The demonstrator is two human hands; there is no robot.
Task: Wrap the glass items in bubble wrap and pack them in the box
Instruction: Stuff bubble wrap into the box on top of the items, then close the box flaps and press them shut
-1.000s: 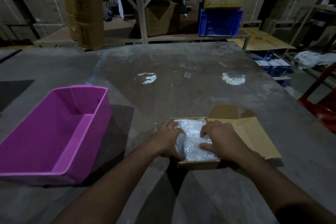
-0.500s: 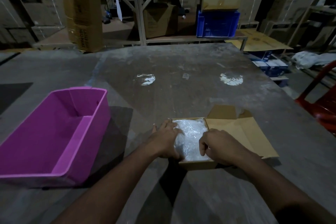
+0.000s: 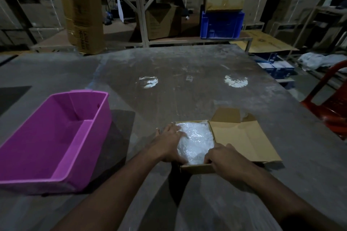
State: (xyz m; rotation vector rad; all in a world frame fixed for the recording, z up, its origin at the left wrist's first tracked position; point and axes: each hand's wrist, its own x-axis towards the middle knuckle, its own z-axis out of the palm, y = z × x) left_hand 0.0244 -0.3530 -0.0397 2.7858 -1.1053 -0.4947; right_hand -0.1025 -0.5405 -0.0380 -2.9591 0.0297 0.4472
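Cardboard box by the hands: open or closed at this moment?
Open. The cardboard box has its lid flap folded out flat to the right, and the bubble wrap inside is exposed.

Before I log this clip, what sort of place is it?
Most likely a warehouse or stockroom packing area: stacked cardboard cartons line the back wall, a blue plastic crate sits on metal shelving, and the work happens on a large worn packing table.
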